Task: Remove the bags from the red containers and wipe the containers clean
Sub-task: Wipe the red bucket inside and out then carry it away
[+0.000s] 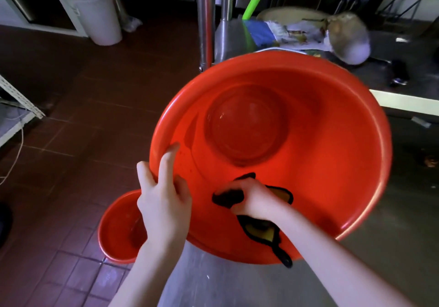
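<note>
A large red basin (332, 145) is tilted toward me over a steel table. My left hand (164, 202) grips its near-left rim, thumb outside and fingers inside. Inside the basin, my right hand (256, 197) presses a dark cloth with a yellow face (259, 230) against the near wall; part of the cloth hangs over the rim. No bag is visible in the basin. A smaller red basin (118, 230) sits lower left, partly hidden behind my left wrist, with a wet shine inside.
The steel table (237, 287) lies under my arms. Behind the basin, a steel shelf (228, 36) holds a green-handled tool (253, 0), printed bags and a metal bowl (349, 38). A white lidded bucket (97, 14) stands on the brown tile floor at far left.
</note>
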